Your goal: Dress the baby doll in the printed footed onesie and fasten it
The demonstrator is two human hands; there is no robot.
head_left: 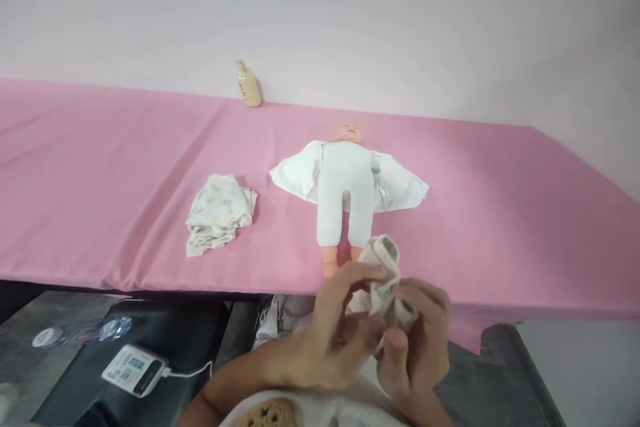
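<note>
Between my two hands is a small cream cloth piece, bunched, with a rounded, cuffed opening at its top like a baby bootie; its exact kind is unclear. My left hand pinches it from the left, and my right hand grips its lower right part. Just beyond my hands lies a doll on its back, its white cloth body and legs toward me. The bunched cloth and my fingers partly cover one of its feet. A white garment is spread under the doll, reaching out to both sides.
A folded, patterned cream cloth lies left of the doll on the pink tablecloth. At the wall stands a pump bottle. Below the table's front edge, a black chair bears a plastic bottle and a white device with a cable.
</note>
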